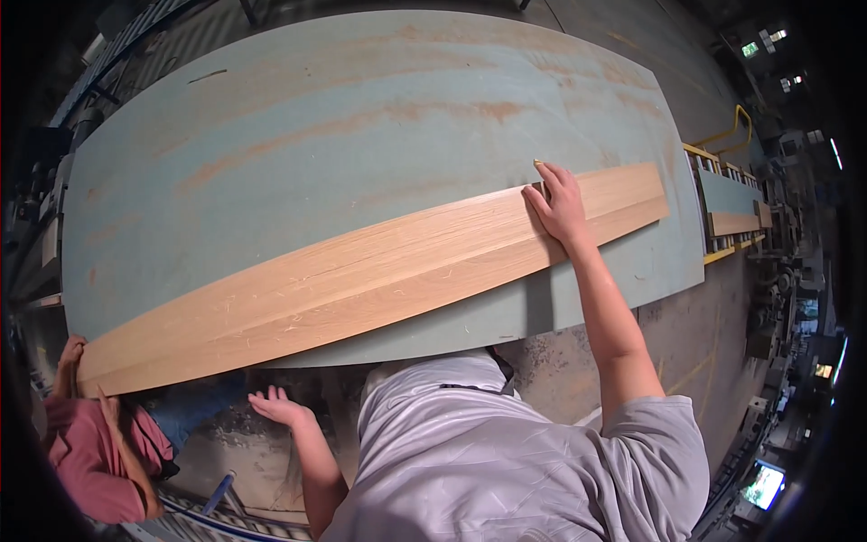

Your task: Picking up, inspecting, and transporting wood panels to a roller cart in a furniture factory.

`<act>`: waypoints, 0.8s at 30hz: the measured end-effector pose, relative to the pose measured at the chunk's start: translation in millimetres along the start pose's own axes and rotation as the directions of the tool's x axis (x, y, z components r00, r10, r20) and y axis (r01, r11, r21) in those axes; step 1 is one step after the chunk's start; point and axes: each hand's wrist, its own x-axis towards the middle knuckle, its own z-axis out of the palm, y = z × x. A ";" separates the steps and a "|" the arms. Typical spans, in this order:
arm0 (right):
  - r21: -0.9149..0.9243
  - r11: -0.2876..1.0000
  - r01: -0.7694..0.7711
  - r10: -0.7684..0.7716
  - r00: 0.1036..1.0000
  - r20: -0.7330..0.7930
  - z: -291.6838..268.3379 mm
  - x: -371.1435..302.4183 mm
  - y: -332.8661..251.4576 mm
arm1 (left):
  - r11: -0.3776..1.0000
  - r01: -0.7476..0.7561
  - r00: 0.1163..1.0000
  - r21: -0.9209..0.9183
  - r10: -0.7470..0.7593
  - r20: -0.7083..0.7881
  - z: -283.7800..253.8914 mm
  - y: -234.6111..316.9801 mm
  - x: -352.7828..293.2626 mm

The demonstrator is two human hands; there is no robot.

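Note:
Long light-brown wooden planks (pixel 361 271) lie slantwise across the near part of a pale green tabletop (pixel 361 172); a lengthwise line divides their surface. My right hand (pixel 557 206) rests on them near their right end, fingers stretched over the far edge. A small yellowish spot shows at one fingertip; I cannot tell what it is. Off the near edge of the table, my left hand (pixel 282 406) hangs palm up with fingers apart, holding nothing. At the planks' left end, a co-worker in a red shirt (pixel 95 452) has both hands on them.
Brown dusty streaks mark the tabletop. Beyond its right end stands a yellow-framed rack (pixel 718 257) bearing another green board with wood pieces. Blue metal framing (pixel 86 90) runs along the far left. Bare floor (pixel 695 334) shows on my right, and a lit screen (pixel 765 485) glows lower right.

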 end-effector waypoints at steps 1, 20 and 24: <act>0.000 0.999 -0.041 0.041 0.999 0.013 0.4 -4.4 -0.9 | 0.997 0.039 0.995 0.068 -0.045 0.094 -16.2 -15.5 -7.8; 0.113 0.965 -0.235 0.210 0.957 0.200 23.6 -7.0 -14.3 | 0.703 0.234 0.673 0.671 -0.616 0.410 -130.7 -109.9 -6.5; 0.008 1.000 -0.008 0.007 0.990 0.140 26.3 -16.7 -7.3 | 0.770 0.212 0.642 0.601 -0.574 0.508 -151.8 -127.0 -13.2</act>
